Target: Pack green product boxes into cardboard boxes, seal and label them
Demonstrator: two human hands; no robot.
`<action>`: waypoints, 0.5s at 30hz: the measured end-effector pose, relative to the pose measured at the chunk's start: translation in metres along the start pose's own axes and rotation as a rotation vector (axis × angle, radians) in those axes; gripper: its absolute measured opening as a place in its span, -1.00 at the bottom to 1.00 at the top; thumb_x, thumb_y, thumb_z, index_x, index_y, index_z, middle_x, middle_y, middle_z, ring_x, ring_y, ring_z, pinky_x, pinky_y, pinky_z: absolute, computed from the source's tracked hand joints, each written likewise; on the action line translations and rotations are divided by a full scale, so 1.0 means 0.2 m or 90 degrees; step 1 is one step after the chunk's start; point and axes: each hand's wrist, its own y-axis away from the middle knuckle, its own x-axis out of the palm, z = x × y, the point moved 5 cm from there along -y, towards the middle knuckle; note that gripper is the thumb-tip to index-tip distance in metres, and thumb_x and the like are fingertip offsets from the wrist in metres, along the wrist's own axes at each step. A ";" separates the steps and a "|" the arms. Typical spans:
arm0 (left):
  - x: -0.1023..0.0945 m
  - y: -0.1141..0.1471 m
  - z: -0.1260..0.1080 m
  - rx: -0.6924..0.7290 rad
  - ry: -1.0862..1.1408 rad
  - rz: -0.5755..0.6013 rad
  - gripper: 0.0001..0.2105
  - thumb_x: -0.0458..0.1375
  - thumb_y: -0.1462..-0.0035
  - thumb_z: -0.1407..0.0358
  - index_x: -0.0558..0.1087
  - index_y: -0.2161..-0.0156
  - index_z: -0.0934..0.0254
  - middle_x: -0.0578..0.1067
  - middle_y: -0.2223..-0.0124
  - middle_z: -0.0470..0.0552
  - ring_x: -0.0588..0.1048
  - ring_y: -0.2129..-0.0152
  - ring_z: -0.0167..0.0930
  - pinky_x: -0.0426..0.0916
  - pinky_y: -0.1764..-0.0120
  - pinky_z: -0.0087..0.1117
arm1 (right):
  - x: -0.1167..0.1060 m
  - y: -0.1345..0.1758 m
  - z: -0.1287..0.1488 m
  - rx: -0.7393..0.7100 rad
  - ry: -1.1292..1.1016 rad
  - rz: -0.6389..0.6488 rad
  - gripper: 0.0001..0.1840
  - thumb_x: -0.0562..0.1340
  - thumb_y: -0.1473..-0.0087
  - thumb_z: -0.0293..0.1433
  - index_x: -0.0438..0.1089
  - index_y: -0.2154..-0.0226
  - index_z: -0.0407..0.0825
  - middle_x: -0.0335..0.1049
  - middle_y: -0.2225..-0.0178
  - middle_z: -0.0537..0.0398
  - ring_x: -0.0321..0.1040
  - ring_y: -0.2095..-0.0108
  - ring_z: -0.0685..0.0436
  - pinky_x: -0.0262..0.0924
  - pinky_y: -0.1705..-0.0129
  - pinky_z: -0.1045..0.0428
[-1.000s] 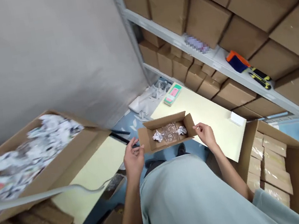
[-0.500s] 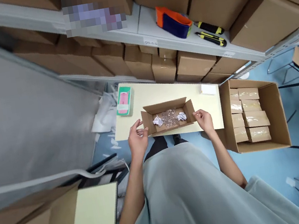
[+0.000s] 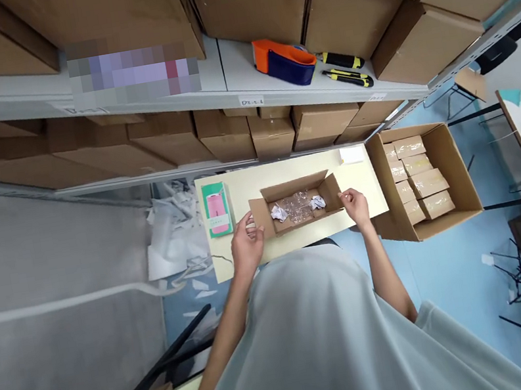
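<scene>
A small open cardboard box [image 3: 295, 185] stands on the pale yellow table before me. Inside it, clear bubble wrap [image 3: 299, 208] lies between two crumpled paper balls, one on the left [image 3: 278, 213] and one on the right [image 3: 318, 202]. My left hand [image 3: 247, 242] is closed on the edge of the box's left flap, thumb on top. At the opposite end, my right hand [image 3: 356, 207] pinches the right flap near its front corner. The flaps are raised or folded outward, so the contents show.
A green and pink package [image 3: 216, 210] lies at the table's left end, a small white box [image 3: 351, 154] at the back right. Right of the table, a large carton [image 3: 458, 165] holds several taped packets. Overhead, a shelf [image 3: 202, 85] carries cartons, a tape dispenser [image 3: 285, 61] and utility knives [image 3: 348, 77].
My view has turned and shifted, so the shelf and table appear moved. The left flap now leans farther outward under my left hand. Both hands stay at the box's ends.
</scene>
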 end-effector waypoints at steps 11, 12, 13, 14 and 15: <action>-0.07 -0.13 0.06 0.033 0.054 -0.023 -0.47 0.24 -0.29 0.11 0.44 -0.30 0.25 0.56 -0.23 0.27 0.65 0.01 -0.21 0.60 -0.12 -0.07 | -0.05 0.05 0.17 0.014 0.042 -0.009 -0.42 0.22 -0.21 0.21 0.47 0.28 0.03 0.24 0.60 0.27 0.23 0.53 -0.11 0.10 0.37 0.01; -0.09 -0.14 0.08 0.024 0.044 -0.053 -0.47 0.24 -0.29 0.12 0.45 -0.30 0.25 0.55 -0.24 0.29 0.63 -0.05 -0.17 0.58 -0.16 -0.05 | -0.07 0.04 0.22 -0.008 0.045 -0.012 -0.44 0.22 -0.23 0.19 0.49 0.25 0.02 0.25 0.60 0.27 0.24 0.53 -0.12 0.10 0.37 0.01; -0.11 -0.16 0.10 0.011 0.025 -0.081 -0.47 0.25 -0.28 0.13 0.45 -0.30 0.26 0.53 -0.24 0.30 0.62 -0.09 -0.14 0.55 -0.20 -0.02 | -0.08 0.03 0.28 -0.033 0.045 -0.009 -0.45 0.21 -0.25 0.16 0.50 0.23 0.02 0.26 0.59 0.26 0.25 0.52 -0.12 0.11 0.37 0.01; -0.13 -0.18 0.12 -0.005 -0.001 -0.105 -0.46 0.26 -0.26 0.15 0.45 -0.30 0.27 0.52 -0.24 0.31 0.60 -0.12 -0.11 0.52 -0.24 0.00 | -0.08 0.02 0.33 -0.059 0.043 -0.001 -0.47 0.20 -0.27 0.13 0.52 0.21 0.01 0.29 0.58 0.25 0.28 0.51 -0.12 0.12 0.36 0.01; -0.15 -0.20 0.14 -0.019 -0.027 -0.125 -0.45 0.28 -0.24 0.16 0.45 -0.30 0.28 0.50 -0.24 0.31 0.59 -0.13 -0.09 0.49 -0.28 0.02 | -0.08 0.01 0.40 -0.083 0.041 0.009 -0.48 0.19 -0.28 0.11 0.52 0.20 0.01 0.32 0.56 0.23 0.31 0.50 -0.13 0.14 0.35 0.01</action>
